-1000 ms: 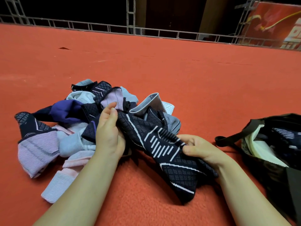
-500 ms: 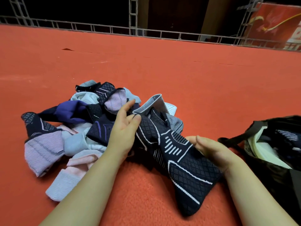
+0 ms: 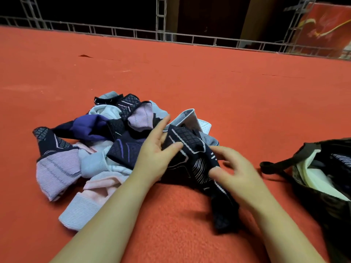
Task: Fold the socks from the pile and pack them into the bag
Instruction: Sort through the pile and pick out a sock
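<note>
Head view. A person sits at a red carpeted floor (image 3: 209, 76) with a pile of socks (image 3: 98, 141) lying left of centre and a dark bag (image 3: 326, 198) at the right edge, its mouth open and pale and dark fabric showing inside. The left hand (image 3: 153, 158) pinches the upper part of a dark patterned sock (image 3: 191, 154), thumb on top of the fabric and fingers extended behind it. The right hand (image 3: 237, 173) lies over the middle of the same sock, fingers curled and blurred; whether they clamp the cloth or only rest on it cannot be told. The sock runs from the pile's near edge down toward the viewer, its lower end resting on the carpet between the forearms. Holding it at two places probably serves to draw it away from the other socks and to stretch it flat for a fold.

The pile is a loose tangle: a lilac striped sock (image 3: 57, 168) at its left margin, a pink sock (image 3: 102, 185) at its near edge, a purple one (image 3: 89, 126) farther back. The bag's strap (image 3: 273, 166) loops toward the right hand, near but not touching it. Bare carpet lies between the forearms and the viewer, and between right hand and bag, giving room to fold and a short, unobstructed path for packing. A metal railing (image 3: 190, 37) bounds the far edge, well apart from the work.
</note>
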`<move>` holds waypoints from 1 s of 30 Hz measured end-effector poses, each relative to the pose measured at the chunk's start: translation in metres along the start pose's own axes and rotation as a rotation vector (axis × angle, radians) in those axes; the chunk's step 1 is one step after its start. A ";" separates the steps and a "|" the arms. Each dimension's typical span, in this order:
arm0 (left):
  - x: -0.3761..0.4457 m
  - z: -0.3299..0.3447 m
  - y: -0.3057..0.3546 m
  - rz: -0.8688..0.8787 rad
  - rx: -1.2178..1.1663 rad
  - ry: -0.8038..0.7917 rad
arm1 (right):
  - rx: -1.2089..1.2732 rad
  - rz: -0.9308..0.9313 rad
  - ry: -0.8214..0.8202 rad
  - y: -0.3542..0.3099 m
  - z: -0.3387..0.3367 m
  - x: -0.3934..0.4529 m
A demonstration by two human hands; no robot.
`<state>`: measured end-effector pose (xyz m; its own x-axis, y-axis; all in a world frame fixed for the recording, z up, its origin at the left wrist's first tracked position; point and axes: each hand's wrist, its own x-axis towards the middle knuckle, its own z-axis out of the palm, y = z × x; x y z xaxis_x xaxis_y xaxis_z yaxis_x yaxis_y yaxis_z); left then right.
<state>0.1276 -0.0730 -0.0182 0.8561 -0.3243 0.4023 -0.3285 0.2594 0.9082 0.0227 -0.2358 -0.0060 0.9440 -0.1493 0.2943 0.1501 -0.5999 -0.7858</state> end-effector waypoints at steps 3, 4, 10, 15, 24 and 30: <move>-0.003 -0.001 -0.002 0.031 0.067 -0.069 | -0.155 0.012 -0.003 0.001 0.014 0.001; -0.003 -0.002 0.000 0.032 0.055 -0.034 | -0.030 0.068 0.010 0.002 0.012 0.002; 0.000 -0.007 0.008 -0.031 -0.049 -0.014 | 0.866 0.205 -0.040 0.001 -0.009 0.002; 0.004 -0.005 0.009 -0.038 -0.169 0.063 | 0.720 0.360 -0.275 0.024 -0.022 0.008; 0.004 -0.005 0.015 -0.066 -0.490 0.079 | 0.785 0.616 -0.293 0.028 -0.008 0.008; 0.009 -0.002 0.009 -0.028 -0.110 0.270 | 0.720 0.700 -0.073 0.002 -0.008 -0.034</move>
<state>0.1335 -0.0721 -0.0066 0.9443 -0.0826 0.3186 -0.2708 0.3555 0.8946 -0.0109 -0.2382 -0.0136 0.8997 -0.2232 -0.3751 -0.3267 0.2255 -0.9178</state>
